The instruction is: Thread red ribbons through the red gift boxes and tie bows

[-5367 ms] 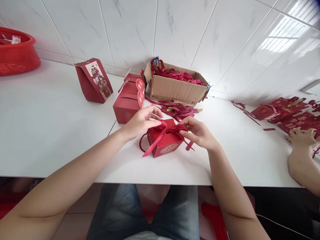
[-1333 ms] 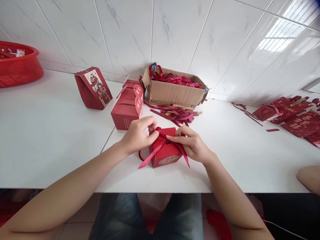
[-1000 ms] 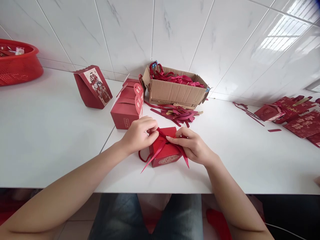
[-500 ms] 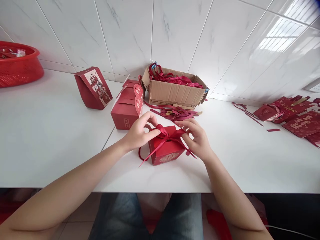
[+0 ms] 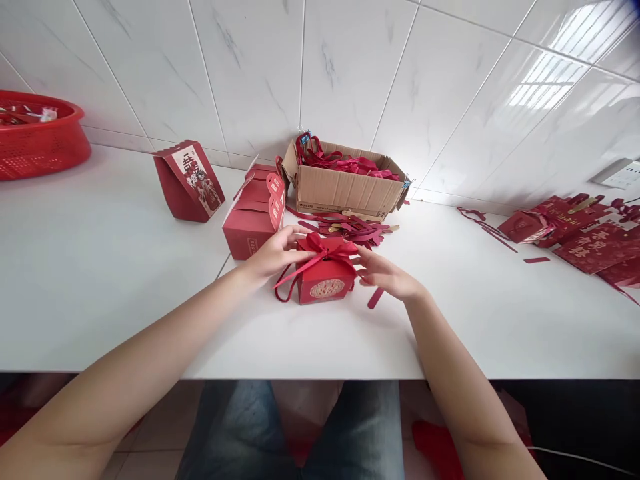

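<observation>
- Head view: the gift box [image 5: 323, 285] stands upright on the desk [image 5: 125, 267], straight ahead of the person, with its gold-printed face turned toward the camera
- Bow [image 5: 326, 247]: sits on the lid of the gift box; its loops run left to right, on the line between the two hands; one ribbon tail [image 5: 286, 280] hangs down past the front left corner
- Left hand [image 5: 273, 253]: fingers loosely spread and gripping nothing, with the tips touching the left end of the bow at the upper left edge of the box
- Right hand [image 5: 387, 275]: flat, fingers extended toward the right wall of the box and holding nothing; whether the fingertips make contact cannot be told
- Key relation: the box lies between the hands, left hand nearer and in contact, right hand just beside
- Loose ribbon piece [image 5: 375, 298]: on the desk just under the right hand
- Behind the box: a row of red boxes [image 5: 253, 217] to the left, a cardboard carton [image 5: 345, 190] full of ribbon, and a ribbon pile [image 5: 353, 230] in front of the carton
- Well apart: picture box [image 5: 189, 181], red basket [image 5: 37, 137], flat red boxes [image 5: 585, 233] at far right
</observation>
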A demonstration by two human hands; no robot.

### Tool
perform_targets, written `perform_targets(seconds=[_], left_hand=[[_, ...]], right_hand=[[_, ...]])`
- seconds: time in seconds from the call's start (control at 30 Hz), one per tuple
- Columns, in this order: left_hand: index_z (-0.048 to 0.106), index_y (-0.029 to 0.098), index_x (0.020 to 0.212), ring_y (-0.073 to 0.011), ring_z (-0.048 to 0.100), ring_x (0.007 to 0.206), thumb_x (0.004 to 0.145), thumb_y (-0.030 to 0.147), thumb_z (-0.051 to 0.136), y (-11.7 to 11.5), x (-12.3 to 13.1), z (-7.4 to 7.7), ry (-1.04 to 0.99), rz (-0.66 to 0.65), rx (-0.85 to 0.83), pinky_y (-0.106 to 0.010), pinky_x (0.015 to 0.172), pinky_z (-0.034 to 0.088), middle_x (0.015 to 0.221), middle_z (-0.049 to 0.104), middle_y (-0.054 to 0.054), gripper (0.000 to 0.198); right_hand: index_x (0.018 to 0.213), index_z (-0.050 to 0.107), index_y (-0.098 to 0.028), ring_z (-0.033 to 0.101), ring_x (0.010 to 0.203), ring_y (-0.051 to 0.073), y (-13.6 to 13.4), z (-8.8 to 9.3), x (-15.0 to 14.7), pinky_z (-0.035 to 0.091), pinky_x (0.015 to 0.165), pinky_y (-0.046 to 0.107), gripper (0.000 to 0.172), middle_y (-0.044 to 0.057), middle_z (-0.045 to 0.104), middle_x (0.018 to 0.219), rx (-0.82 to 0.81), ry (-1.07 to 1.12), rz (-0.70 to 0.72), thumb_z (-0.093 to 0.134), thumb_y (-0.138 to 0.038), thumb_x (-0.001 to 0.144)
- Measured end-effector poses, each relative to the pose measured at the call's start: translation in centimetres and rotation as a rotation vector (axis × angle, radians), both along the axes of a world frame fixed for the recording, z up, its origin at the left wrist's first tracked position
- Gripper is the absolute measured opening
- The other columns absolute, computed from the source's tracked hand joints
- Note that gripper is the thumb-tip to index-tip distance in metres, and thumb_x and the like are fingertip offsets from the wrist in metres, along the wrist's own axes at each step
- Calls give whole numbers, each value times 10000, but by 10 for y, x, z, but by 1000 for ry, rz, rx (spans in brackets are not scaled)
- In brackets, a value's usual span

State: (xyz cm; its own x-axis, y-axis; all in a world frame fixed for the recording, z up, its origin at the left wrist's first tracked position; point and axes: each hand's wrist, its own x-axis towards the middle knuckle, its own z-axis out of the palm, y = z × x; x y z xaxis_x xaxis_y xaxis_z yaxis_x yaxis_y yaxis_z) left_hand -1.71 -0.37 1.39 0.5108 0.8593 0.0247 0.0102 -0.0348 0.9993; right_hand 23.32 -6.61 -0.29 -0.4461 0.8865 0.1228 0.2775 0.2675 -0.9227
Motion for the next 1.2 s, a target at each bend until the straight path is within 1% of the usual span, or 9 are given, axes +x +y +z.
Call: perform_targets(seconds=[0.1,0.23,0.33,0.43,0.53,0.63,0.77,0.97,1.2], left_hand=[[608,177,1009,-253,611,1041,685,352,777,0,5,-6,-38,56,-37,-414,927,453,1056,671,-68,405],[620,194,1027,-271,602,1065,702,333,726,-4,6,-10,-113,-69,-106,-412,935,442,1080,671,-59,370],[606,216,1061,-294,581,1103,621,226,654,-5,5,-14,-240,-196,-174,-414,933,437,1104,659,-45,443],[588,242,1140,-299,458,1262,601,202,624,-2,5,-19,-332,-139,-104,-410,1039,367,1259,568,-31,542],[529,269,1240,-288,396,1322,719,314,646,2,8,-27,-348,-55,-93,-417,1099,312,1329,508,-26,536],[474,266,1305,-294,445,1291,775,411,635,4,13,-36,-351,-104,-150,-432,1064,364,1378,494,-39,572],[431,289,1370,-265,471,1284,802,406,609,4,18,-42,-352,-101,-168,-390,1008,439,1452,453,-20,606],[478,292,1373,-271,513,1243,785,403,610,4,15,-37,-302,-66,-126,-387,950,485,1446,468,-32,613],[469,279,1367,-249,572,1170,790,396,632,3,14,-34,-297,-71,-127,-359,917,506,1467,440,-43,610]], right_hand=[[1507,207,-359,522,1242,261,7,-12,-4,502,981,455,962,77,394,1493,-39,17,82,757,-366,717],[1524,164,-312,465,1308,270,11,-25,-14,424,1076,463,1053,99,457,1436,43,-14,-30,790,-436,686],[1525,145,-288,364,1385,307,13,-30,-15,339,1134,505,1159,118,373,1496,222,-76,-59,834,-469,611],[1507,181,-289,308,1407,329,13,-29,-15,273,1158,539,1127,127,329,1513,503,-170,-171,837,-464,607],[1486,215,-299,336,1383,328,13,-28,-14,320,1125,546,981,143,359,1476,667,-233,-323,774,-461,696],[1491,189,-295,353,1372,331,15,-30,-13,345,1108,554,977,153,360,1470,675,-244,-376,751,-487,714],[1517,108,-254,308,1411,327,21,-38,-10,327,1132,541,1079,172,302,1512,625,-225,-372,758,-516,697],[1530,40,-284,276,1437,317,25,-47,-10,327,1137,532,1100,152,239,1557,558,-201,-379,745,-507,716],[1533,18,-306,252,1448,317,25,-48,-8,298,1153,520,1108,126,203,1579,556,-180,-348,751,-474,718]])
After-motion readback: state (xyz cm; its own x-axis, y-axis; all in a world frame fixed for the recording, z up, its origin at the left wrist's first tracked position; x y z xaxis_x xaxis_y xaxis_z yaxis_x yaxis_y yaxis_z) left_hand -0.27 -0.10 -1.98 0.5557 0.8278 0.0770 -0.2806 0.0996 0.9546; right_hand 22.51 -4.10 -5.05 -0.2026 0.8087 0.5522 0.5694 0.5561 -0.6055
